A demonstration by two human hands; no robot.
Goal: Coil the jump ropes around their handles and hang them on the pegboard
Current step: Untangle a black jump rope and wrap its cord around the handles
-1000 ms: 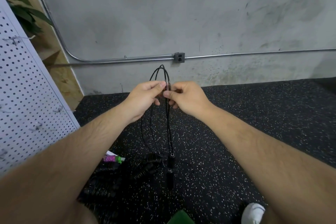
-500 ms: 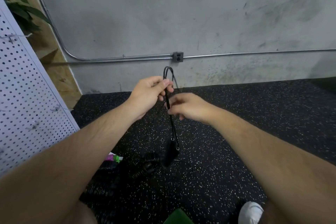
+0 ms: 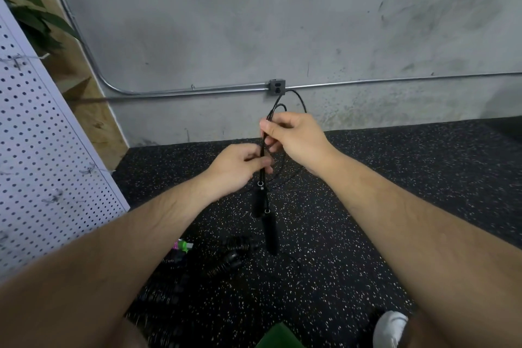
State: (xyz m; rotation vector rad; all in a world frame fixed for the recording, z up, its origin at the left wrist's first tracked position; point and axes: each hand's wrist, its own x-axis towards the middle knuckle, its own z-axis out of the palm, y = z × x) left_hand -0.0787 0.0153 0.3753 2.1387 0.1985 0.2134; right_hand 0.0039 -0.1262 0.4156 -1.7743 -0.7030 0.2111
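Right grip [image 3: 296,138] and left grip [image 3: 237,167] pinching folded jump rope [image 3: 262,176], handles [image 3: 258,203] dangling below

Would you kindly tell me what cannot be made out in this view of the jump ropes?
Head view: jump rope cord inside the left hand and right hand, hidden by fingers.
Floor pile of ropes: black on black, blurred; count unclear.
Pegboard: cut off by the left edge.
Green object: cut off by the bottom edge.
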